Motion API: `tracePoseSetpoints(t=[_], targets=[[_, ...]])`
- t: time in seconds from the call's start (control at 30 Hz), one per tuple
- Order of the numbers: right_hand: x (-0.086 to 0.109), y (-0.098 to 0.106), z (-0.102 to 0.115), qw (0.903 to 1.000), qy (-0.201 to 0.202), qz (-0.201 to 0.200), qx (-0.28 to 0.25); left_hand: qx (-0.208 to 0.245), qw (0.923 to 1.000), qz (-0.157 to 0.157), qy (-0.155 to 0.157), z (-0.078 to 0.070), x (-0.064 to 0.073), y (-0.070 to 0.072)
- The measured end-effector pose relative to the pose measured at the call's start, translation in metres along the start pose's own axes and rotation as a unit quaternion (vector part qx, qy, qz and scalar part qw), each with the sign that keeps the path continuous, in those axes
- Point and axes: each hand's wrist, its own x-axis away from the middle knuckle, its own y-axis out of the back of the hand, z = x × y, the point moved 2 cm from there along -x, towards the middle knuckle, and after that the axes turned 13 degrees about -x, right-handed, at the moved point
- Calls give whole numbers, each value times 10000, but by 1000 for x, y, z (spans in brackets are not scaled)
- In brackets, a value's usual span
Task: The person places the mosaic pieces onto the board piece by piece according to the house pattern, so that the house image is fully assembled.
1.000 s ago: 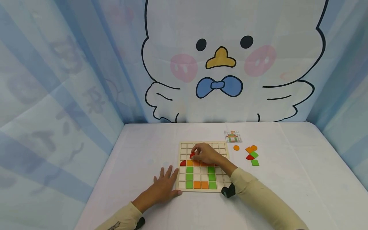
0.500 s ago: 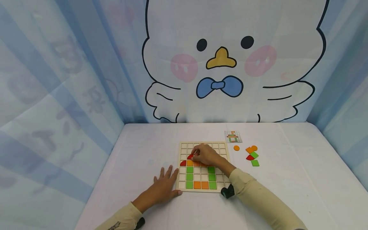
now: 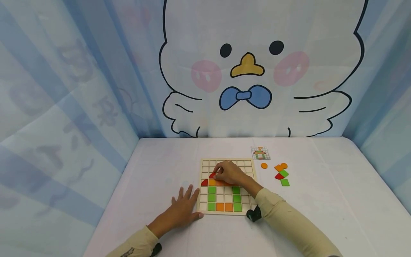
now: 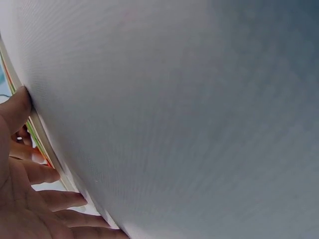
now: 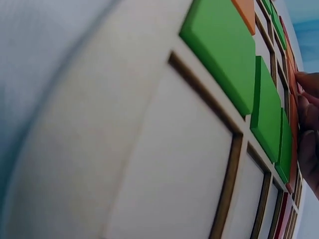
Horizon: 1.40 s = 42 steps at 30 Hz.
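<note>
My right hand pinched a red piece on the board, just beyond an orange tile | my left hand lay fingers spread at the board's left edge

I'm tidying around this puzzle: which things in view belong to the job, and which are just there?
Likely part of the job:
- board
- placed tiles
- red tile at the right hand's fingertips
- loose tiles right of the board
- pattern card

Just there:
- printed curtain
- white tabletop
</note>
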Motion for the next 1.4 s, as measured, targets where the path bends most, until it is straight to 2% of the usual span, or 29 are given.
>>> tracePoseSetpoints(t=[0.23, 0.53, 0.73, 0.93, 1.07, 1.23, 1.4], targets=[[2, 2, 1, 9997, 136, 70, 197, -12, 10000, 4, -23, 0, 0, 0], [12, 12, 2, 9992, 327, 102, 204, -23, 10000, 33, -16, 0, -1, -1], [23, 27, -7, 9981, 597, 93, 120, -1, 10000, -4, -31, -1, 0, -1], [36, 47, -26, 9961, 853, 204, 84, 54, 10000, -43, -42, -2, 0, -2], [49, 60, -36, 9964, 800, 272, -34, 66, 10000, -49, -50, -2, 1, -1], [68, 78, -46, 9974, 694, 175, -54, 71, 9999, -78, -76, -2, 2, 0], [86, 98, -61, 9991, 412, 49, -28, 79, 9999, -53, -52, -2, 2, 0]])
